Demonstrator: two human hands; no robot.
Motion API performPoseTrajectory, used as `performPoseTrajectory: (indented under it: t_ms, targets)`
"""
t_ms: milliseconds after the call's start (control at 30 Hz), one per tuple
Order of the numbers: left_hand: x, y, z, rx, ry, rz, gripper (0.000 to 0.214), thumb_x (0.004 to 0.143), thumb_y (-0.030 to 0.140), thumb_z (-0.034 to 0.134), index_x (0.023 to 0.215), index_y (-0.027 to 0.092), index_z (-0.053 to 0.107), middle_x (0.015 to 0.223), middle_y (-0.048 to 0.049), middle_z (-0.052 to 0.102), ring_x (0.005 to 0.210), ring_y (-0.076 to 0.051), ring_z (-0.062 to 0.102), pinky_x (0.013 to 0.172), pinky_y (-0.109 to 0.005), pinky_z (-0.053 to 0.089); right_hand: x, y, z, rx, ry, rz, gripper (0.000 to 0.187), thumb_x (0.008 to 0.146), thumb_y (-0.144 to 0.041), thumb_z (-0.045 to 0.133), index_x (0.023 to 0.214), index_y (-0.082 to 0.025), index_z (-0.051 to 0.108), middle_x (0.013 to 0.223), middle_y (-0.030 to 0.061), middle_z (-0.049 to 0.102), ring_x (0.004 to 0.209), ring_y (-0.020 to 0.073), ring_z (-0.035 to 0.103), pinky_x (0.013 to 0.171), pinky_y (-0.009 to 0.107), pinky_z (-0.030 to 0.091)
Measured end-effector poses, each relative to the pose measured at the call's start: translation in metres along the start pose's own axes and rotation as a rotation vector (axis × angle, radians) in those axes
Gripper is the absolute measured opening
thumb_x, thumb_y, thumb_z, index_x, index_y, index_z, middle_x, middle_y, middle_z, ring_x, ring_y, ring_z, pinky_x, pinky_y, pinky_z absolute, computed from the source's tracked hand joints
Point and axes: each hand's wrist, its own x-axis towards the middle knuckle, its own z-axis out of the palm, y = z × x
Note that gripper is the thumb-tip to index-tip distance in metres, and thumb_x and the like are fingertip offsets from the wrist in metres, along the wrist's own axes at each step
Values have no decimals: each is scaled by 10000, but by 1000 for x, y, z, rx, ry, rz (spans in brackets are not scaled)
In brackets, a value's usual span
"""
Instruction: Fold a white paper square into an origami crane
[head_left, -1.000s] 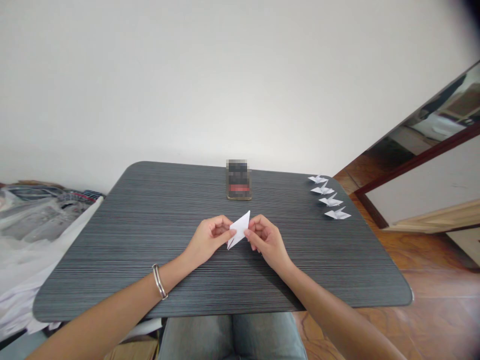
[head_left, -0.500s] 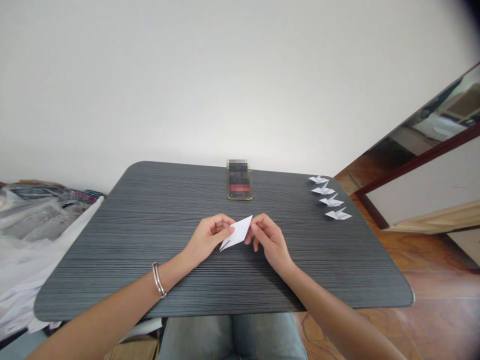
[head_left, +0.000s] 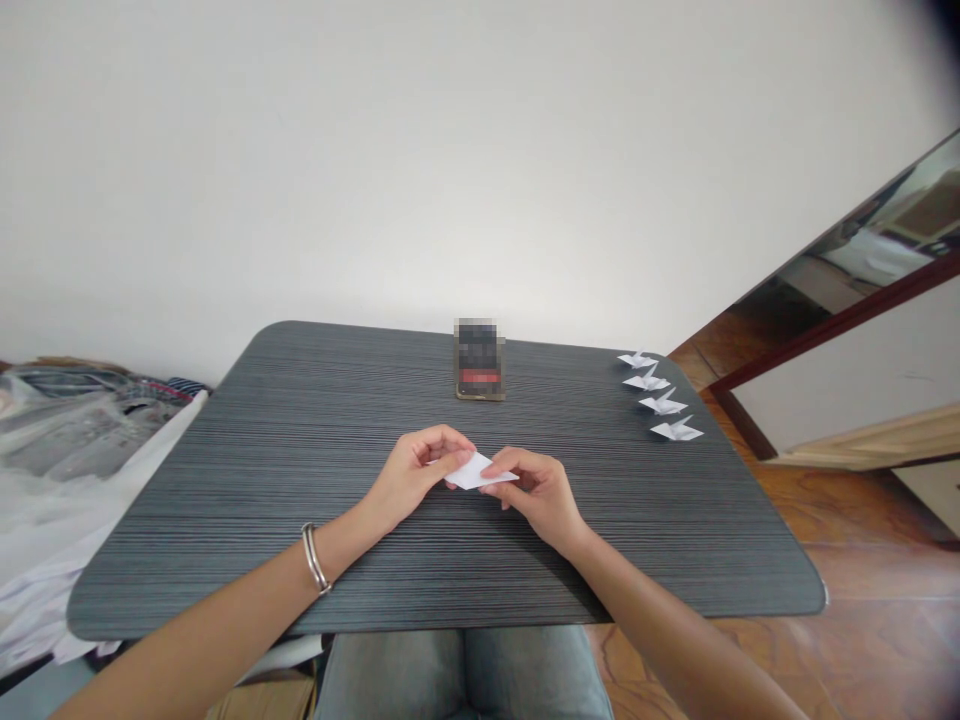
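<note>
Over the table (head_left: pixel 315 420), the left hand (head_left: pixel 416 468) pinches one end of the paper (head_left: pixel 472 473), thumb on top; the right hand (head_left: pixel 546 495) grips the other, probably to steady it. Four birds (head_left: pixel 664 404) line the right edge, perhaps leaving elbow room; a phone (head_left: pixel 478 358) sits far back, maybe for easy viewing.

On the left wrist (head_left: pixel 339 552), a bracelet (head_left: pixel 316 559) is worn; it is silver-coloured, shiny and rounded, and appears to be made of doubled bands. The forearms (head_left: pixel 232 612) and both hands (head_left: pixel 412 470) are bare. Below, jeans (head_left: pixel 397 672) of faded, blue-grey denim are worn, darker between the legs.
</note>
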Motion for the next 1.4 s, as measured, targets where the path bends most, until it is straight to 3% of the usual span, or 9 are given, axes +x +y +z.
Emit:
performPoseTrajectory:
  t_ms: [233, 400, 600, 733, 833, 967, 1400]
  targets:
    - [-2, -4, -5, 180, -67, 246, 217, 603, 201, 747, 809, 166, 687, 879, -46, 592, 795, -152, 577, 683, -248, 475, 1, 2, 0, 51, 192, -36, 34, 688, -228, 692, 716, -212, 682, 642, 0, 624, 569, 129, 596, 419, 208, 464]
    - [-1, -5, -5, 228, 15, 252, 60, 706, 164, 649, 724, 178, 706, 865, -44, 595, 805, -146, 577, 692, -248, 458, 0, 2, 2, 30, 206, -56, 42, 666, -226, 713, 692, -205, 687, 641, 4, 637, 542, 127, 588, 442, 234, 487]
    - [0, 0, -5, 183, 97, 241, 103, 676, 103, 637, 617, 167, 693, 849, -42, 619, 795, -148, 583, 718, -264, 451, -3, 1, 4, 51, 179, -54, 65, 683, -250, 711, 716, -199, 689, 627, 26, 685, 536, 154, 624, 456, 266, 513]
    - [0, -2, -5, 109, 102, 193, 75, 662, 103, 648, 633, 157, 692, 952, -68, 644, 858, -173, 595, 726, -276, 464, -4, 1, 5, 82, 246, -45, 72, 669, -253, 722, 692, -202, 677, 601, 17, 689, 559, 170, 656, 457, 266, 537]
    - [2, -5, -4, 84, 97, 183, 43, 642, 121, 683, 668, 152, 699, 869, -65, 674, 852, -179, 603, 763, -291, 467, -3, 1, 5, 80, 295, -28, 97, 662, -272, 726, 684, -195, 672, 606, 19, 693, 585, 185, 670, 471, 278, 556]
    - [3, -8, -3, 57, 64, 172, 66, 619, 158, 717, 683, 152, 698, 684, -24, 672, 683, -148, 611, 694, -276, 488, -3, 2, 4, 76, 282, -24, 99, 653, -267, 735, 678, -193, 675, 609, 15, 695, 576, 179, 668, 479, 275, 560]
    - [-2, -5, -4, 318, 105, 313, 49, 656, 225, 705, 666, 177, 706, 683, -38, 694, 647, -152, 611, 646, -256, 479, -6, -1, 6, 57, 203, -34, 154, 672, -302, 724, 655, -182, 629, 618, 24, 700, 492, 141, 619, 473, 262, 519]
